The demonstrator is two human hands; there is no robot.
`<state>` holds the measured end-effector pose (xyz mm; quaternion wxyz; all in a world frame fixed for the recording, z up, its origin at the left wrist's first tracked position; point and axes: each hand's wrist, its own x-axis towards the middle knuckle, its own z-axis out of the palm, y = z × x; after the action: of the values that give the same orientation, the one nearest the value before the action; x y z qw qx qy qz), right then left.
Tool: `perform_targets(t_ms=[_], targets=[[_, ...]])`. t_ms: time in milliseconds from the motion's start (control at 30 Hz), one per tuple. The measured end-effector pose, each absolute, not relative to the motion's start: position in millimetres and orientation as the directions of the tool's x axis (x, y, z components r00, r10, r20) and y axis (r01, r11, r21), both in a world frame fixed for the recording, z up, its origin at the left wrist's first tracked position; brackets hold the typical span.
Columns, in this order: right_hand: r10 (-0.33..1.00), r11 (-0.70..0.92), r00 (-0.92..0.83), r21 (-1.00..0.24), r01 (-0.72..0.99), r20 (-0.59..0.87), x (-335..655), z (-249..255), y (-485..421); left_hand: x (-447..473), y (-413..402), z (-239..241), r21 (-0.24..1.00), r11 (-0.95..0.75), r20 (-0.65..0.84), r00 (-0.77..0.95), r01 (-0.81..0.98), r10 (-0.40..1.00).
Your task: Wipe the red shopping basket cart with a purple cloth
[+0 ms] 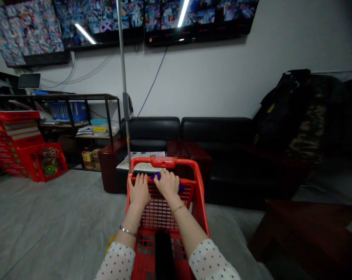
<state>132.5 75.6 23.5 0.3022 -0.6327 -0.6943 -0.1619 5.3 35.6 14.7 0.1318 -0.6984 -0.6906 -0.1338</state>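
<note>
A red plastic shopping cart (164, 223) with a grid basket stands right in front of me. On its upper rail lies my left hand (139, 189), fingers stretched out flat over the bar near the left corner. My right hand (167, 184) is closed over a purple cloth (181, 188), pressing it on the same rail. The cart's push handle (164, 160) rises just beyond both hands. A grey metal pole (123, 77) stands up from the cart's left corner. Something long and black (163, 254) is in the basket below my forearms.
Behind the cart is a black sofa (216, 132) with dark red wooden armrests. Red boxes (15, 147) are stacked at the left beside a shelf (91, 97). A dark wooden table (310, 225) stands at the right. Screens (199, 19) hang on the wall.
</note>
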Motion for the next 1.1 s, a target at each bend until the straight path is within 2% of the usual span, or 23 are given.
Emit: perform_targets(t_ms=[100,167,367,600,833,1033,1100], targets=[[0.774,0.257,-0.148,-0.092,0.962,0.616,139.9,24.8,76.1,3.6,34.9,16.1,-0.002,-0.006,0.38,0.006,1.0,0.925],[0.783,0.257,-0.157,-0.084,0.963,0.601,155.3,24.4,76.6,3.4,34.4,16.5,0.007,-0.009,0.38,0.006,1.0,0.925],[0.774,0.092,0.044,-0.18,0.979,0.632,155.5,20.8,74.7,7.5,32.9,15.2,0.044,-0.019,0.384,0.001,0.999,0.923],[0.772,0.288,-0.155,-0.122,0.95,0.616,149.8,20.6,73.6,5.7,31.1,12.0,0.058,-0.002,0.399,-0.021,0.998,0.917],[0.788,0.036,0.092,-0.194,0.98,0.608,170.4,23.6,73.7,11.0,27.7,14.5,0.07,0.004,0.368,-0.03,0.998,0.929],[0.756,0.267,-0.151,-0.089,0.96,0.637,139.0,17.9,70.0,10.9,25.5,13.2,0.076,0.014,0.384,-0.042,0.997,0.922],[0.755,0.284,-0.171,-0.081,0.955,0.633,152.2,16.6,69.8,8.9,25.4,12.4,0.079,0.01,0.39,-0.04,0.997,0.92]])
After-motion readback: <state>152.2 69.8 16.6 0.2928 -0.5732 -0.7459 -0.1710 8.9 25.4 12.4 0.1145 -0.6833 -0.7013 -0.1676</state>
